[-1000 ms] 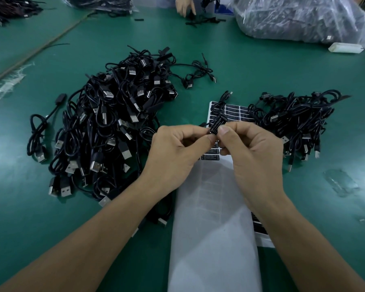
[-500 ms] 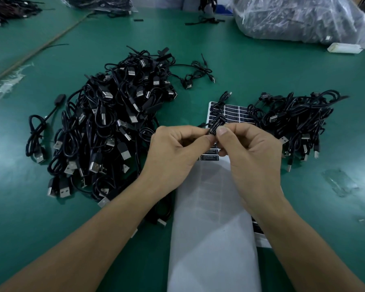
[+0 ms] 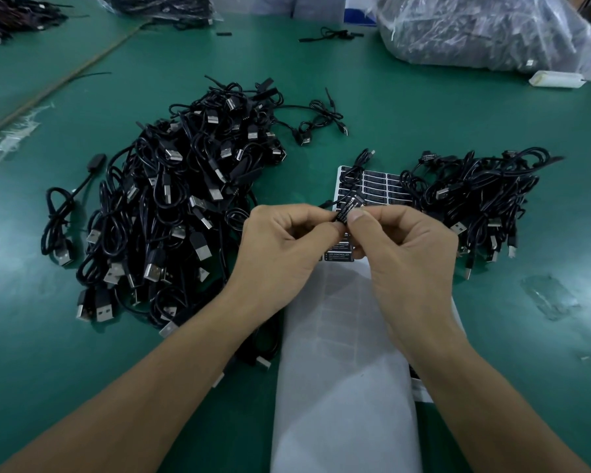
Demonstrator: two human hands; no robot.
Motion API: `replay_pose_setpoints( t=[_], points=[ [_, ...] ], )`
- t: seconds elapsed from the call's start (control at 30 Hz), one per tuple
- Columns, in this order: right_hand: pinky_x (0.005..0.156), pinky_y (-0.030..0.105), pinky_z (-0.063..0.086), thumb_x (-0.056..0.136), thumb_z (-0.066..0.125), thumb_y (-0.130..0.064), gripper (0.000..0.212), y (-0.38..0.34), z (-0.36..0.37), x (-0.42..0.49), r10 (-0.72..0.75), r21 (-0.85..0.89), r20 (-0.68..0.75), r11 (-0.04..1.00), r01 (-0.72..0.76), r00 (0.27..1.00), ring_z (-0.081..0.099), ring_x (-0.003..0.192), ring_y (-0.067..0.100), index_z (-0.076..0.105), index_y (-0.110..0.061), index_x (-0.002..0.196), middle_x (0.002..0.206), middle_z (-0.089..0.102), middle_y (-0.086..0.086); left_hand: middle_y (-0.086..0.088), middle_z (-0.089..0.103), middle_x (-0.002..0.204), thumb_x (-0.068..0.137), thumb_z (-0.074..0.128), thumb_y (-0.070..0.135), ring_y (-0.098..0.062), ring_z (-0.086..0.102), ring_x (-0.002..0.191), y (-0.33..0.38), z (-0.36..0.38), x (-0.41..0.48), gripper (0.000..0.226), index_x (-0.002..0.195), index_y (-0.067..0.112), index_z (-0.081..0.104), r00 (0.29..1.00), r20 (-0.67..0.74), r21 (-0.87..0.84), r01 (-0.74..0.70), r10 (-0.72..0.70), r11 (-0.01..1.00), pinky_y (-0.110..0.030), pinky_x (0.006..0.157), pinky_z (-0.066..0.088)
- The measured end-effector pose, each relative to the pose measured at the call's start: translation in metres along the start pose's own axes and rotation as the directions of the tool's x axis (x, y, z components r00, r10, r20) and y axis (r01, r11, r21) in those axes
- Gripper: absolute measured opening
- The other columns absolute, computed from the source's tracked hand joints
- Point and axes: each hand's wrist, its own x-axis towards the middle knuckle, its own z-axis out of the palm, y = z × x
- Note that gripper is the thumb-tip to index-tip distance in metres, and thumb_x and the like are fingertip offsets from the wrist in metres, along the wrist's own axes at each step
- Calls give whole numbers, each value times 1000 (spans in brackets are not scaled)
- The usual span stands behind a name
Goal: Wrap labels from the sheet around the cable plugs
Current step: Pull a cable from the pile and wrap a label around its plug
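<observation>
At frame centre I see both grips pinching 1 cable plug (image 3: 355, 201) between thumb and fingertips. My left grip (image 3: 280, 247) holds its lower end, and my right grip (image 3: 410, 254) presses a black label (image 3: 345, 212) against it, white print showing. Just above them the label sheet (image 3: 382, 186) lies on the green table (image 3: 423, 114), with 1 large cable pile (image 3: 171, 206) left of it and 1 smaller pile (image 3: 475, 199) right.
</observation>
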Motion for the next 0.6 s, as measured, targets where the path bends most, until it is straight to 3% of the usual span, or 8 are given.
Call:
replay_pose_setpoints(
  t=[0.3, 0.47, 0.6],
  points=[
    [57, 15, 49, 87, 73, -8, 12, -2, -1, -1, -32, 14, 2, 999, 32, 999, 60, 56, 2, 74, -13, 75, 62, 70, -7, 11, 64, 57, 82, 69, 13, -7, 52, 57, 0, 1, 0, 17, 72, 25, 78, 1000, -1, -19, -6, 6, 1000, -21, 56, 45],
    [55, 13, 47, 85, 75, -9, 14, -1, -1, -2, -57, 3, -6, 998, 57, 998, 60, 55, 0, 73, -18, 74, 63, 70, -9, 0, 64, 59, 82, 69, 15, -14, 52, 59, 0, 1, -1, 14, 74, 21, 79, 1000, -9, -34, 17, -18, 999, -30, 58, 45],
    [58, 17, 50, 80, 83, -21, 15, 1, -5, 0, -53, -6, -27, 999, 52, 998, 62, 61, 4, 70, -17, 76, 67, 71, -7, -4, 61, 58, 83, 70, 19, -18, 48, 59, 0, 1, -1, 13, 75, 17, 79, 999, -3, -42, 37, -37, 998, -35, 59, 42]
  ],
)
